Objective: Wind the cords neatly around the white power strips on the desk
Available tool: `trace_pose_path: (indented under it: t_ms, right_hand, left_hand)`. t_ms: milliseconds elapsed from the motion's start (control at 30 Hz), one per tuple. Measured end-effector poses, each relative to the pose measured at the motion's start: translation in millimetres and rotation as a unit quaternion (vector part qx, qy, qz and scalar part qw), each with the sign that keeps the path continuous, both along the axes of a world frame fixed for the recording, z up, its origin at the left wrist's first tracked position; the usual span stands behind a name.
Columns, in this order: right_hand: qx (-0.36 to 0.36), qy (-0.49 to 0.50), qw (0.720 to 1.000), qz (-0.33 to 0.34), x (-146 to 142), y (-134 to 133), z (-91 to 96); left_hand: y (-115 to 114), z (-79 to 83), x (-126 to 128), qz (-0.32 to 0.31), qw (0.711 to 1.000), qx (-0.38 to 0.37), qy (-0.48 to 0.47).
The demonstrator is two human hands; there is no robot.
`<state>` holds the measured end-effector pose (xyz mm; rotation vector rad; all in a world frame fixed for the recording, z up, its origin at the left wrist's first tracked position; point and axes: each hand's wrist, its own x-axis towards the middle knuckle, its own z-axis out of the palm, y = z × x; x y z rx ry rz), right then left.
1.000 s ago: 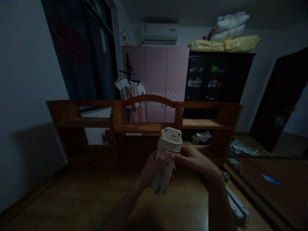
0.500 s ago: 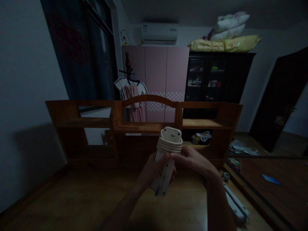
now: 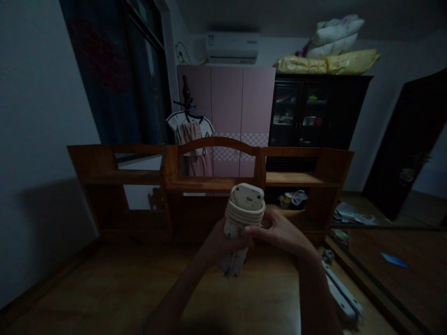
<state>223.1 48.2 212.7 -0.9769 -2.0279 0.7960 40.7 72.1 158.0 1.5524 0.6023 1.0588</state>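
Note:
A white power strip [image 3: 244, 204] stands nearly upright in front of me, its cord coiled in several turns around its upper part. My left hand [image 3: 218, 244] is wrapped round the strip's lower body from the left. My right hand [image 3: 279, 232] is closed on the strip and cord from the right, fingertips just below the coils. The strip's bottom end [image 3: 232, 267] sticks out below my hands.
A wooden desk surface [image 3: 104, 288] lies under my hands, with a wooden shelf unit [image 3: 209, 179] behind it. Another white strip [image 3: 340, 295] lies at the right. A pink wardrobe [image 3: 226, 111] and a dark cabinet [image 3: 314, 111] stand at the back.
Both hands have turned and raised the power strip slightly, so its top faces me more. The right fingers have closed in tighter under the coils.

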Motion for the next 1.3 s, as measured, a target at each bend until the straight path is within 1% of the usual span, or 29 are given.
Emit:
trace_pose_path:
  t_ms: [100,167,367,467,533,600,733,800,933,1033,1167,1233,1300]
  right_hand:
    - [-0.008,0.0,1.0,0.0,-0.1,6.2,-4.2]
    - [-0.009,-0.005,1.0,0.0,-0.4,7.6,-4.9]
    - [0.018,-0.014,1.0,-0.02,-3.6,5.6,-3.3]
    - [0.008,-0.027,0.998,-0.047,-2.7,9.4,-6.2]
    - [-0.007,-0.032,0.998,-0.053,-0.8,12.9,-8.5]
    - [-0.023,-0.029,0.999,-0.033,1.9,15.4,-10.1]
    - [-0.031,-0.001,0.999,0.039,8.8,15.9,-11.5]
    - [-0.04,0.003,0.998,0.052,13.1,14.8,-12.3]
    - [-0.079,-0.001,0.995,0.066,20.8,13.3,-14.0]
    - [-0.075,-0.01,0.996,0.05,21.9,15.2,-14.5]
    - [-0.063,-0.023,0.997,0.024,16.1,19.6,-14.7]
    - [-0.049,-0.029,0.998,0.011,11.1,20.9,-15.1]
    - [-0.021,-0.028,0.999,-0.01,5.2,22.2,-16.1]
  left_hand:
    - [-0.4,5.6,-2.7,-0.069,0.997,-0.022,0.013]
    - [0.9,7.2,-4.1,-0.084,0.996,-0.024,0.014]
    - [-0.8,9.0,-4.9,-0.06,0.998,-0.022,0.013]
    - [-5.7,10.9,-2.8,-0.042,0.998,-0.041,0.007]
    - [-7.3,11.0,-1.3,-0.03,0.998,-0.047,0.009]
    - [-7.3,9.7,0.1,-0.024,0.998,-0.047,0.018]
    - [-8.9,7.0,3.0,-0.004,0.999,-0.049,0.009]
    - [-12.3,7.5,4.7,0.001,0.999,-0.046,-0.008]
    - [-17.7,8.3,8.9,-0.02,0.998,-0.05,-0.035]
    - [-15.4,3.8,12.1,-0.026,0.996,-0.073,-0.036]
    - [-9.4,-2.5,13.7,-0.009,0.994,-0.094,-0.05]
    - [-8.4,-1.7,12.6,-0.007,0.993,-0.102,-0.054]
    - [-8.7,1.5,10.5,-0.004,0.993,-0.104,-0.058]
